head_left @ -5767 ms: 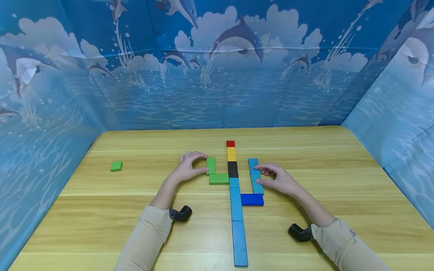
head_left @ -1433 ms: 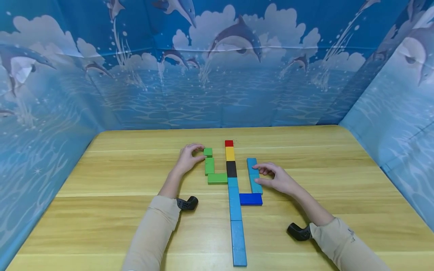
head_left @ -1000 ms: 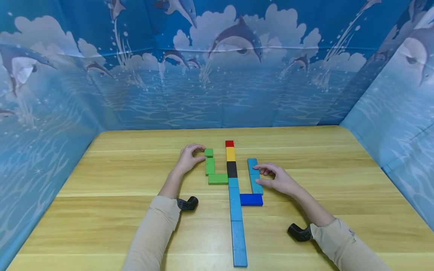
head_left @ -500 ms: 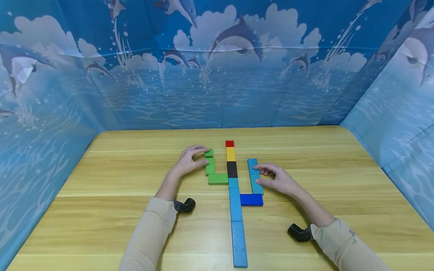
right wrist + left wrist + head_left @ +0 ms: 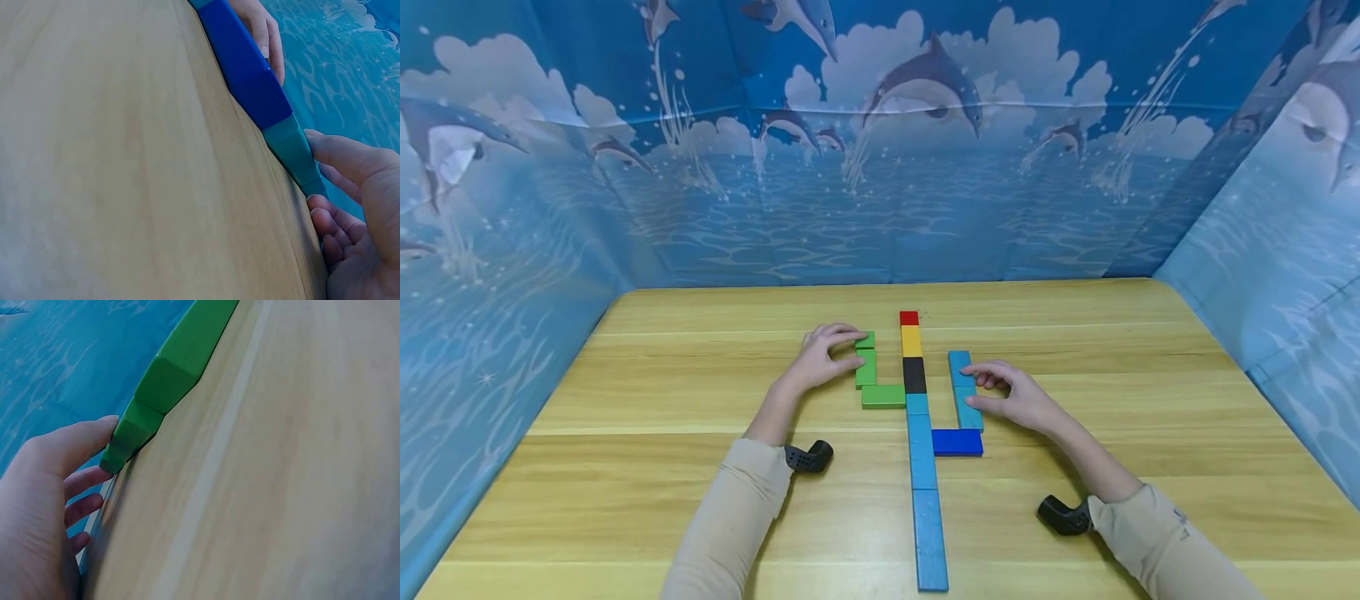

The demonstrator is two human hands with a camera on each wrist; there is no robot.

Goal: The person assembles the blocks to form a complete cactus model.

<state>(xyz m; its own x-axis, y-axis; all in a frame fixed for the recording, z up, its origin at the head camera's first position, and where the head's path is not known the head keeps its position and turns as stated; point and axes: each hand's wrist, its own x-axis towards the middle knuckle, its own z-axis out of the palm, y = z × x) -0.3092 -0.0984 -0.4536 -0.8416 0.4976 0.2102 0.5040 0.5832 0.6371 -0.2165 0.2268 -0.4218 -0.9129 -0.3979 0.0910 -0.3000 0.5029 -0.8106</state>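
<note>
My left hand (image 5: 820, 360) reaches from the left to a short column of green blocks. Its index fingertip touches the small green block (image 5: 868, 340) at the top, and its thumb tip is at the side of the upright green block (image 5: 868, 369) below. A third green block (image 5: 883, 397) lies crosswise and meets the central row. On the other side, my right hand (image 5: 1015, 397) has thumb and index tips against two light blue blocks (image 5: 960, 367) standing end to end, other fingers loosely bent. Below them a dark blue block (image 5: 957, 442) lies crosswise.
Between the hands runs a straight row: a red block (image 5: 909, 318), a yellow one (image 5: 912, 341), a black one (image 5: 914, 375), then several light blue blocks (image 5: 930, 537). All lie on a wooden table (image 5: 587, 500), backed by a dolphin-printed curtain (image 5: 850, 217).
The small green block, earlier alone at the far left, now tops the green column. My left hand has loosened from it, its thumb sliding down to the upright block. The right hand stays put.
</note>
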